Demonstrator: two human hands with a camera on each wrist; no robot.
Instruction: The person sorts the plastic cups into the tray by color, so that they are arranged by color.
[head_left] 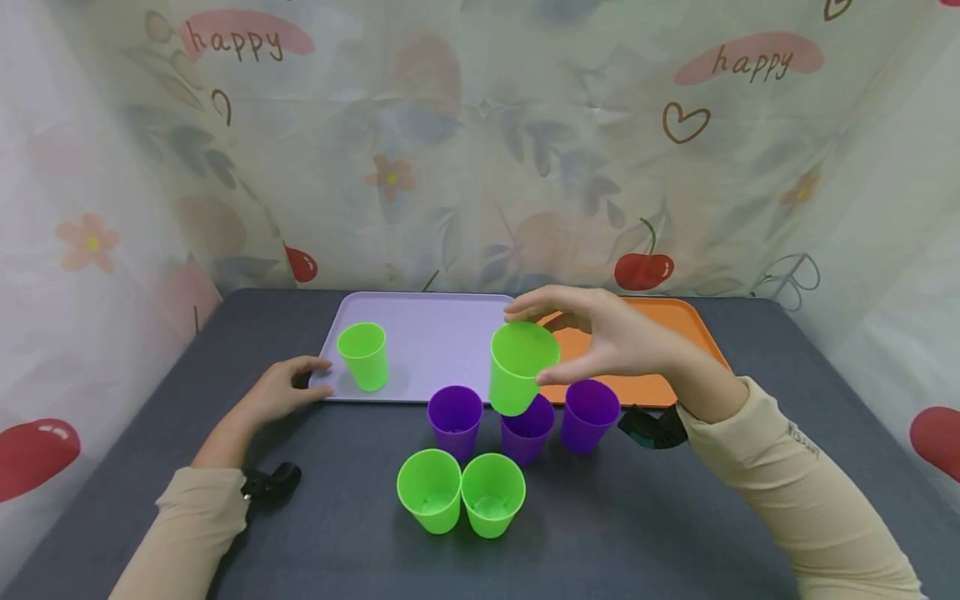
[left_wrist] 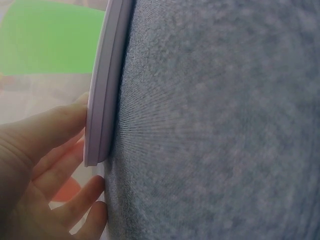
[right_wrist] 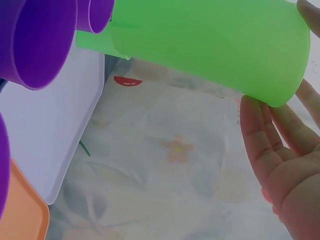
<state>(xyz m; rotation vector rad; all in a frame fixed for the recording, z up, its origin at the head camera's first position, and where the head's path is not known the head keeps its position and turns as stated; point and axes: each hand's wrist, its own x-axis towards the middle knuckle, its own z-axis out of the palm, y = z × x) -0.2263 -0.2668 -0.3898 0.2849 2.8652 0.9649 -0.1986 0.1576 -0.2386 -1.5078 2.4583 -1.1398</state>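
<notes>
In the head view my right hand (head_left: 600,333) holds a green cup (head_left: 517,375) near its rim, thumb on the near side and fingers behind. This cup is raised above the purple cups, partly covering the middle purple cup (head_left: 528,433). My left hand (head_left: 281,387) rests on the left edge of the lilac tray (head_left: 442,342), near its front corner, thumb and fingers apart. In the left wrist view its thumb touches the tray rim (left_wrist: 104,90). Another green cup (head_left: 364,358) stands upright on the tray's left part.
An orange tray (head_left: 660,321) lies to the right, partly behind my right hand. Purple cups stand at left (head_left: 455,421) and right (head_left: 590,417) of the middle one. Two green cups (head_left: 429,492) (head_left: 493,496) stand side by side in front. A patterned curtain (head_left: 480,167) hangs behind.
</notes>
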